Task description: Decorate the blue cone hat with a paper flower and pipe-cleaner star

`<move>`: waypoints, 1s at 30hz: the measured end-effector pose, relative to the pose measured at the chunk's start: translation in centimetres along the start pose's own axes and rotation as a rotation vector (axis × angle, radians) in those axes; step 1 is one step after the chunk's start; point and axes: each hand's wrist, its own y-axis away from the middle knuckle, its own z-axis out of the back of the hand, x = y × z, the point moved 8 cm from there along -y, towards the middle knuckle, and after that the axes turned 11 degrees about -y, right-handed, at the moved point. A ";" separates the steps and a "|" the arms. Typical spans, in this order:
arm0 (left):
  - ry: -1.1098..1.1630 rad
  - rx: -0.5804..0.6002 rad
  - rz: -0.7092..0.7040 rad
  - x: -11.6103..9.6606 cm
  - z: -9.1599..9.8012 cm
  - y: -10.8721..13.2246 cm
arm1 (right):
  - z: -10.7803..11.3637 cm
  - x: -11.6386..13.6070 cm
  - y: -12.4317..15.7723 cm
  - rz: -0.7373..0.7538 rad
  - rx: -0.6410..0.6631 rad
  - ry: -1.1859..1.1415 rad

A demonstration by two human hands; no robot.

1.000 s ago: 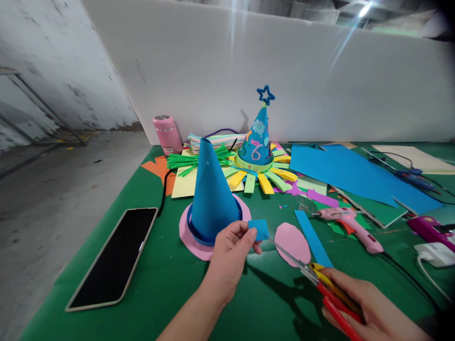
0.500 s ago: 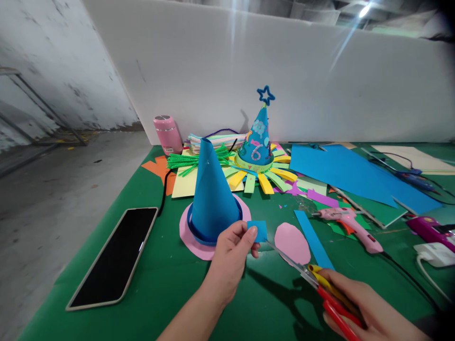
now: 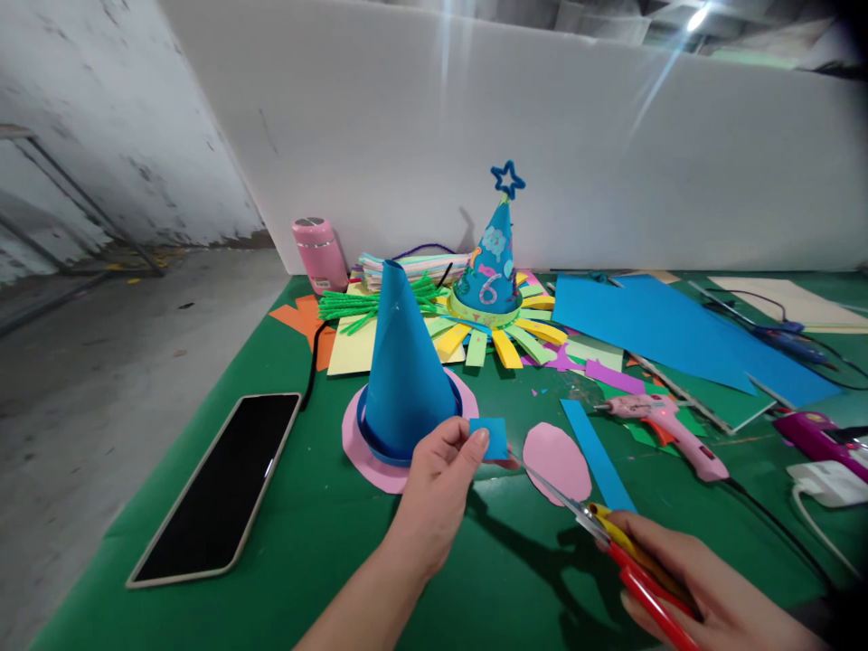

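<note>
Between thumb and fingers, my left hand (image 3: 440, 475) pinches a small blue paper square (image 3: 491, 438). My right hand (image 3: 698, 574) is wrapped round the red and yellow handles of a pair of scissors (image 3: 583, 514). The blade tips are close to the lower right of the square, by my left fingertips; whether they touch is hard to tell. Behind my left hand a plain blue paper cone (image 3: 407, 380) stands upright on a pink paper brim (image 3: 356, 457). An oval of pink paper (image 3: 557, 463) lies under the blades, beside a blue paper strip (image 3: 600, 461).
A phone (image 3: 221, 488) lies at left. Farther back are a pink bottle (image 3: 321, 256), green pipe cleaners (image 3: 353, 305) and a decorated cone hat (image 3: 492, 262) with a star. To the right lie a pink glue gun (image 3: 671, 429), large blue sheets (image 3: 644, 316) and a white plug (image 3: 827, 484).
The scissors have shifted very slightly, and their blades look closer together. My left hand and the blue square have barely moved.
</note>
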 end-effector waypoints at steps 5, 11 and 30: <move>0.042 0.041 -0.008 -0.1 -0.4 0.1 | -0.4 1.3 -0.5 0.011 0.070 -0.008; 0.088 0.047 -0.006 -0.1 -0.5 0.0 | -0.9 1.1 -0.5 -0.063 0.125 -0.052; 0.075 0.036 -0.010 -0.1 -0.3 0.0 | -1.3 0.7 -0.6 -0.025 0.133 -0.103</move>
